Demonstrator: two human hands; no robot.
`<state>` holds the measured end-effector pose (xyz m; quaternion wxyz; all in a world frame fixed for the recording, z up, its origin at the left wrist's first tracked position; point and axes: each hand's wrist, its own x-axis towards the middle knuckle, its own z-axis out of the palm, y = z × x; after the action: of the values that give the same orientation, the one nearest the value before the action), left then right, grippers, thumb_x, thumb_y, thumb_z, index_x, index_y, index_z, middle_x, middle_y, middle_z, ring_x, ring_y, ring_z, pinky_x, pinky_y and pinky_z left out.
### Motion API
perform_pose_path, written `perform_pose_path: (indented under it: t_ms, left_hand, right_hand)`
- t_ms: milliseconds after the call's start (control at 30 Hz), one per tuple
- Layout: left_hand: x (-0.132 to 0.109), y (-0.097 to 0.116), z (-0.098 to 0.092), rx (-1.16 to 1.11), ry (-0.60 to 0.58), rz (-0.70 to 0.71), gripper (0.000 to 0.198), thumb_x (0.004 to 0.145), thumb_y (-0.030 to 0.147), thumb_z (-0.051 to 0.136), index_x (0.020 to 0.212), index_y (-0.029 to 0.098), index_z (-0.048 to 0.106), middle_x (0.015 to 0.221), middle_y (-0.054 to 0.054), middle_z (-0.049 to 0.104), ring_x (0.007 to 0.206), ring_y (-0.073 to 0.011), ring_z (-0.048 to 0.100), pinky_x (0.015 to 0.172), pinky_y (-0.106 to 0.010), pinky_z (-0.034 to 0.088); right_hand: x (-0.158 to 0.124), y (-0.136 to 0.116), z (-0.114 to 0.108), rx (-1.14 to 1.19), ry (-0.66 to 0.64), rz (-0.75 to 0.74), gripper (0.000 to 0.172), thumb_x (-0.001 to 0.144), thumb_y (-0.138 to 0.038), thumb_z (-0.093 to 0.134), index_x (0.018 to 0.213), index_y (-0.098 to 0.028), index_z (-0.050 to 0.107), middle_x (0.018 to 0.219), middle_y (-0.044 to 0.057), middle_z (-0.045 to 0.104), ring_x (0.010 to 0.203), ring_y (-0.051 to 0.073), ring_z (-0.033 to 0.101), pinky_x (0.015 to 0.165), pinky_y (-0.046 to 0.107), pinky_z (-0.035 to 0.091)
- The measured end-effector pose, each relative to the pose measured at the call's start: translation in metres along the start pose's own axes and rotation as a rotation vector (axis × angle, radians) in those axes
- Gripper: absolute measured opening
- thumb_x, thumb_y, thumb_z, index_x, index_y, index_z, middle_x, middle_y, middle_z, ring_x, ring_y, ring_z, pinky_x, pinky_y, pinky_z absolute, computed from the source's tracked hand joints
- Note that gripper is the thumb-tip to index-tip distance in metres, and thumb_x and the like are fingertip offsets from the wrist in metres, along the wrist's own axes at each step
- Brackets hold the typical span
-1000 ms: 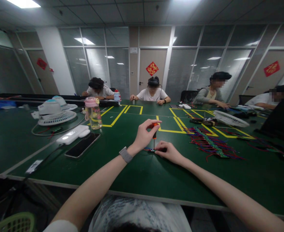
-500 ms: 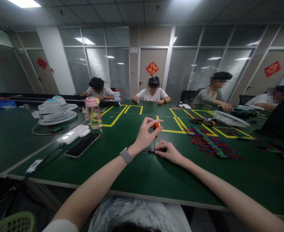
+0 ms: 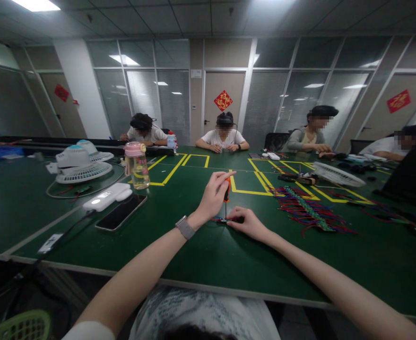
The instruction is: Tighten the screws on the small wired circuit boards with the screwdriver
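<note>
My left hand [image 3: 213, 194] is closed around the orange-and-black handle of a screwdriver [image 3: 227, 194], its index finger stretched over the top. The thin shaft stands upright, and its tip meets a small dark part with wires [image 3: 222, 220] lying on the green table. My right hand [image 3: 247, 224] rests low on the tabletop, thumb and fingers pinching the right end of that part. Its exact kind is too small to make out. Red and blue wires show at its left side, partly behind my left wrist.
Right of my hands lies a strip of green circuit boards [image 3: 305, 208] with many red and blue wires. At left are a phone [image 3: 122, 213], a white power strip [image 3: 106, 197], a pink-lidded bottle [image 3: 137, 165] and white fan parts [image 3: 82, 165]. Several people sit across the table [image 3: 179, 255].
My left hand has turned a little with the screwdriver, its fingers now closer together around the handle. My right hand stays put. Across the table, co-workers have moved their hands.
</note>
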<state>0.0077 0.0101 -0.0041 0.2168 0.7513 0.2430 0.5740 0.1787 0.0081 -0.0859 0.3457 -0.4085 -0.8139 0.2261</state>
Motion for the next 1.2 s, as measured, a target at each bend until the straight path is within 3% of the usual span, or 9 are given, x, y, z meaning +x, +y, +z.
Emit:
perform_pose_path:
  t_ms: [133, 267, 333, 467, 567, 767, 933, 1033, 1200]
  left_hand:
    - [0.0006, -0.001, 0.0026, -0.154, -0.061, -0.062, 0.033, 0.093, 0.021, 0.04, 0.124, 0.02, 0.052, 0.111, -0.008, 0.059, 0.092, -0.0139, 0.062, 0.083, -0.028, 0.048]
    - [0.0009, 0.0035, -0.0002, 0.013, 0.004, -0.005, 0.02, 0.083, 0.025, 0.06, 0.101, 0.019, 0.065, 0.095, -0.005, 0.059, 0.085, -0.0144, 0.058, 0.078, -0.027, 0.048]
    - [0.0007, 0.0055, -0.0015, 0.075, 0.011, 0.017, 0.019, 0.083, 0.028, 0.06, 0.099, 0.021, 0.066, 0.095, -0.004, 0.056, 0.088, -0.0148, 0.057, 0.082, -0.027, 0.047]
    - [-0.0002, 0.0028, 0.0009, -0.024, -0.05, 0.01, 0.032, 0.094, 0.023, 0.038, 0.12, 0.023, 0.057, 0.112, -0.007, 0.056, 0.101, -0.0149, 0.057, 0.092, -0.029, 0.044]
    - [-0.0006, -0.0023, 0.0035, -0.122, -0.057, -0.022, 0.034, 0.094, 0.021, 0.038, 0.126, 0.02, 0.05, 0.113, -0.008, 0.059, 0.096, -0.0143, 0.061, 0.087, -0.029, 0.047]
    - [-0.0008, -0.0017, -0.0007, 0.086, 0.075, 0.031, 0.02, 0.083, 0.028, 0.061, 0.099, 0.019, 0.067, 0.091, -0.003, 0.058, 0.083, -0.0138, 0.057, 0.079, -0.026, 0.047]
    - [-0.0016, -0.0005, 0.0003, -0.02, -0.027, 0.031, 0.033, 0.095, 0.024, 0.038, 0.123, 0.024, 0.056, 0.112, -0.006, 0.058, 0.101, -0.0151, 0.058, 0.091, -0.03, 0.045]
    - [-0.0017, -0.0028, 0.0026, -0.128, -0.076, -0.005, 0.036, 0.095, 0.023, 0.037, 0.129, 0.023, 0.05, 0.117, -0.007, 0.06, 0.095, -0.0144, 0.062, 0.086, -0.029, 0.048]
    - [-0.0003, -0.0016, -0.0001, -0.006, -0.004, 0.01, 0.024, 0.086, 0.028, 0.056, 0.108, 0.021, 0.064, 0.098, -0.004, 0.06, 0.085, -0.013, 0.059, 0.077, -0.026, 0.049]
  right_hand:
    - [-0.0003, 0.0, -0.0004, 0.009, -0.006, 0.006, 0.016, 0.078, -0.027, 0.065, 0.085, -0.015, 0.073, 0.082, 0.005, 0.062, 0.076, 0.017, 0.059, 0.07, 0.028, 0.047]
    - [-0.0006, 0.0007, -0.0004, 0.013, -0.007, 0.007, 0.016, 0.078, -0.029, 0.065, 0.085, -0.016, 0.073, 0.082, 0.005, 0.062, 0.077, 0.017, 0.06, 0.071, 0.029, 0.048]
    - [-0.0006, 0.001, -0.0003, 0.01, -0.001, 0.001, 0.017, 0.078, -0.029, 0.065, 0.085, -0.016, 0.073, 0.082, 0.005, 0.062, 0.076, 0.017, 0.06, 0.07, 0.029, 0.048]
    - [-0.0005, 0.0, -0.0001, 0.009, 0.004, -0.002, 0.017, 0.078, -0.029, 0.065, 0.084, -0.016, 0.074, 0.081, 0.005, 0.062, 0.074, 0.017, 0.059, 0.069, 0.029, 0.048]
    - [-0.0004, -0.0009, -0.0003, 0.007, -0.004, 0.009, 0.016, 0.078, -0.027, 0.065, 0.085, -0.015, 0.074, 0.082, 0.005, 0.062, 0.075, 0.017, 0.059, 0.069, 0.029, 0.047]
    - [-0.0002, -0.001, -0.0001, 0.003, -0.003, 0.008, 0.014, 0.077, -0.025, 0.065, 0.084, -0.016, 0.073, 0.081, 0.005, 0.062, 0.076, 0.016, 0.059, 0.07, 0.028, 0.047]
    - [-0.0004, -0.0025, -0.0006, 0.014, -0.008, 0.01, 0.014, 0.077, -0.025, 0.065, 0.084, -0.015, 0.073, 0.082, 0.005, 0.062, 0.075, 0.016, 0.059, 0.07, 0.029, 0.047]
    - [-0.0002, -0.003, -0.0009, 0.013, -0.012, 0.014, 0.014, 0.077, -0.024, 0.065, 0.084, -0.015, 0.073, 0.082, 0.006, 0.062, 0.076, 0.017, 0.059, 0.071, 0.029, 0.047]
    - [-0.0001, -0.0019, -0.0007, 0.008, -0.007, 0.019, 0.015, 0.077, -0.026, 0.065, 0.085, -0.015, 0.073, 0.082, 0.005, 0.062, 0.076, 0.017, 0.059, 0.07, 0.029, 0.047]
